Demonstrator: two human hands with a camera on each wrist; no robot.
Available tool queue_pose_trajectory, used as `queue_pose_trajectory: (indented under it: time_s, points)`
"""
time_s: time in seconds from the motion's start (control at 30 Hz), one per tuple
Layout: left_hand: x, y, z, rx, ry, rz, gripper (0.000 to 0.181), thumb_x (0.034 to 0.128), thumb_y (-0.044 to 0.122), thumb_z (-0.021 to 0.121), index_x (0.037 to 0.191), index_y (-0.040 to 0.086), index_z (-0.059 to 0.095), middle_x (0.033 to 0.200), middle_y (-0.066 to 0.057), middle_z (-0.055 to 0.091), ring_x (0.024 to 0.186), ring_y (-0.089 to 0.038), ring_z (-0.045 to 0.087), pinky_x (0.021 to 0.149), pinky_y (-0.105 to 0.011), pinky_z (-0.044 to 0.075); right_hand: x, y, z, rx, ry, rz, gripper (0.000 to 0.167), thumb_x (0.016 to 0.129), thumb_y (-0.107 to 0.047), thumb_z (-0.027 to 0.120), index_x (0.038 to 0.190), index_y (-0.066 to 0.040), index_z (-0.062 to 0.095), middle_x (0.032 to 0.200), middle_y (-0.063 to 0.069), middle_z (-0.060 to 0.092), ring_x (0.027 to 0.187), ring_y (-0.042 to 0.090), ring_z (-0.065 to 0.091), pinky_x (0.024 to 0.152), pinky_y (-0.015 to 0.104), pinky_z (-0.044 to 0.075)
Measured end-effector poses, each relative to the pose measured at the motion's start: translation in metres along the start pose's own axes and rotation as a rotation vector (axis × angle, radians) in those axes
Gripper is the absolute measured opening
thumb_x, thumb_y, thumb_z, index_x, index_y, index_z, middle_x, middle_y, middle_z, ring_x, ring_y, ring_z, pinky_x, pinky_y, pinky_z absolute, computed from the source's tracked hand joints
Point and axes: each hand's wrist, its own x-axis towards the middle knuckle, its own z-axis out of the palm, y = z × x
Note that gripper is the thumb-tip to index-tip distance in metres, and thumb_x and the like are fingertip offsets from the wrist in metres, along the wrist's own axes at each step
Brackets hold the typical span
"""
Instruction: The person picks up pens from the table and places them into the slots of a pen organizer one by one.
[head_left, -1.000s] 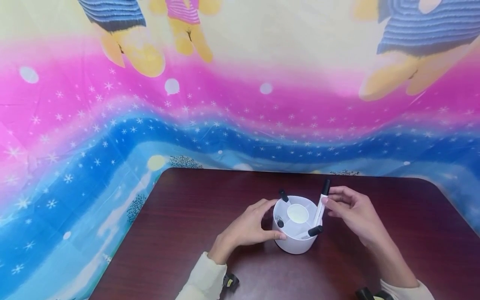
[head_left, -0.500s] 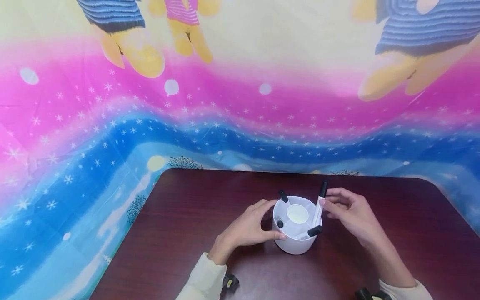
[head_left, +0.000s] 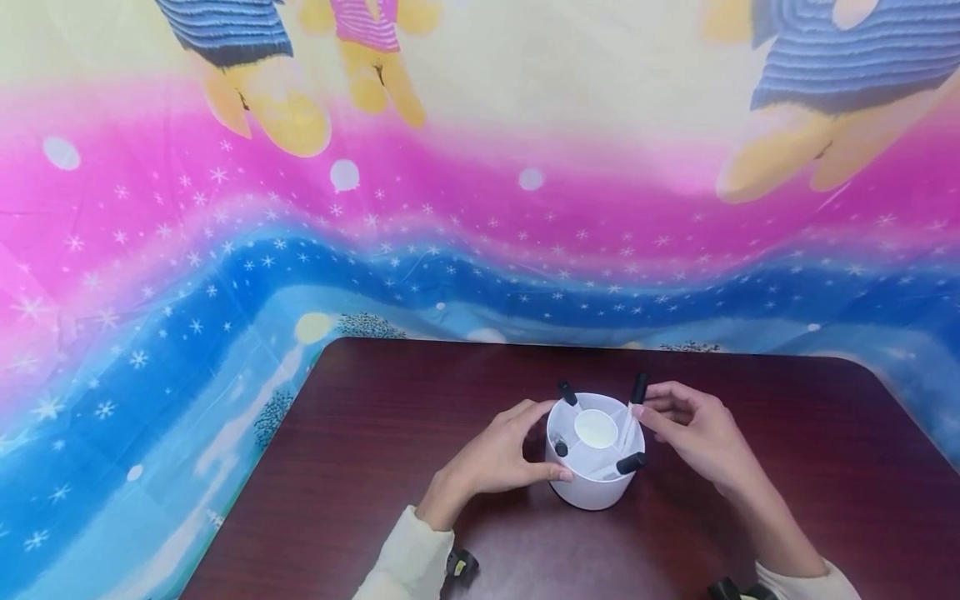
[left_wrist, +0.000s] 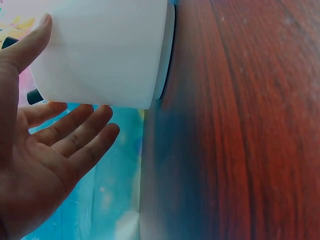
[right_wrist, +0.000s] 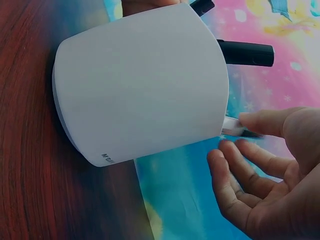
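Note:
A white round pen holder (head_left: 592,492) with a raised cup in its middle stands upright on the table. My left hand (head_left: 498,450) steadies it from the left, thumb at the front and fingers at the far side; its fingers look nearly straight in the left wrist view. At the holder's right rim, my right hand (head_left: 697,429) pinches a white marker with a black cap (head_left: 639,389) between thumb and fingers, its lower end inside the holder. Another black-capped marker (head_left: 630,463) leans over the front right rim. Dark-ended pens also stand at the back (head_left: 567,392) and left (head_left: 561,448).
The dark red wooden table (head_left: 390,417) reaches back to a colourful printed cloth (head_left: 480,208) with cartoon bears. Black wrist devices (head_left: 461,567) sit at the sleeve cuffs.
My right hand has moved left and slightly down, and the marker has sunk deeper into the pen holder. The left hand and the holder have stayed in place.

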Motion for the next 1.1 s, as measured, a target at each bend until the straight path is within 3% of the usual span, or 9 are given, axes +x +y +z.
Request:
queue_pose_trajectory:
  time_s: [0.13, 0.33, 0.63, 0.8, 1.0, 1.1]
  points:
    - [0.001, 0.001, -0.001, -0.001, -0.001, 0.006, 0.089, 0.086, 0.059, 0.086, 0.162, 0.032, 0.046, 0.14, 0.007, 0.063, 0.131, -0.01, 0.06, 0.116, -0.039, 0.051, 0.0, 0.0, -0.002, -0.027, 0.01, -0.019, 0.039, 0.104, -0.025, 0.074, 0.135, -0.002, 0.069, 0.12, 0.02, 0.077, 0.09, 0.008, 0.074, 0.074, 0.026, 0.062]
    - [0.002, 0.001, -0.001, 0.004, -0.004, 0.0, 0.09, 0.0859, 0.059, 0.086, 0.161, 0.031, 0.046, 0.141, 0.007, 0.063, 0.132, -0.011, 0.059, 0.117, -0.039, 0.051, -0.001, -0.002, -0.011, -0.042, 0.043, -0.019, 0.042, 0.104, -0.029, 0.073, 0.138, -0.006, 0.068, 0.12, 0.017, 0.076, 0.084, 0.003, 0.072, 0.075, 0.023, 0.06]
    - [0.003, -0.001, -0.001, -0.04, 0.008, -0.022, 0.088, 0.082, 0.056, 0.091, 0.151, 0.017, 0.051, 0.136, 0.003, 0.064, 0.12, -0.009, 0.064, 0.108, -0.028, 0.054, -0.003, -0.002, -0.029, -0.004, 0.105, -0.054, 0.041, 0.106, -0.029, 0.071, 0.137, -0.004, 0.067, 0.101, -0.024, 0.072, 0.089, -0.004, 0.072, 0.077, 0.019, 0.061]
    - [0.003, -0.002, -0.004, 0.022, 0.002, -0.027, 0.091, 0.0851, 0.06, 0.086, 0.155, 0.016, 0.05, 0.143, 0.002, 0.063, 0.131, -0.014, 0.061, 0.115, -0.036, 0.052, -0.003, -0.003, -0.03, 0.018, 0.108, -0.073, 0.04, 0.106, -0.027, 0.071, 0.136, -0.001, 0.066, 0.099, -0.025, 0.072, 0.09, -0.005, 0.072, 0.078, 0.018, 0.061]
    - [0.004, -0.004, -0.007, -0.073, -0.028, 0.021, 0.084, 0.0895, 0.048, 0.086, 0.158, 0.017, 0.049, 0.143, 0.002, 0.065, 0.124, -0.01, 0.065, 0.111, -0.03, 0.054, -0.004, -0.002, -0.03, 0.009, 0.102, -0.058, 0.041, 0.106, -0.028, 0.071, 0.137, -0.002, 0.066, 0.101, -0.023, 0.073, 0.091, -0.006, 0.072, 0.078, 0.017, 0.061]
    - [0.005, -0.005, -0.008, -0.065, -0.038, 0.036, 0.082, 0.0915, 0.047, 0.085, 0.159, 0.018, 0.048, 0.144, 0.002, 0.064, 0.124, -0.009, 0.064, 0.11, -0.03, 0.054, -0.004, -0.002, -0.032, -0.002, 0.106, -0.062, 0.041, 0.106, -0.027, 0.071, 0.138, -0.002, 0.067, 0.101, -0.023, 0.073, 0.091, -0.006, 0.072, 0.078, 0.017, 0.061]
